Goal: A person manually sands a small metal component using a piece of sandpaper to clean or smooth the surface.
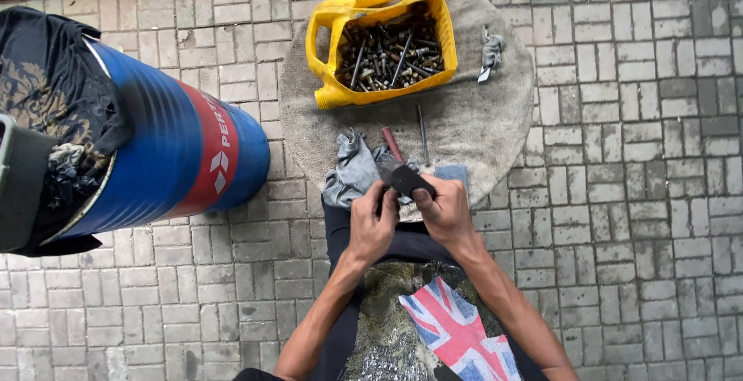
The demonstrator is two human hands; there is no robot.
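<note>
Head view is showing, nearest at six o'clock, the left hand (371, 226) and right hand (445, 212) both closing on one small dark tool (410, 181) over the lap, fingers wrapped tight. Just beyond, one grey rag (352, 168), one red-handled tool (392, 145) and one thin rod (422, 135) are lying on the round mat (495, 118). At twelve o'clock, one yellow tub (325, 41) is brimming with uncountable rusty bolts (387, 56), so most work seemingly remains; one blue drum (178, 157) is lying at nine.
</note>
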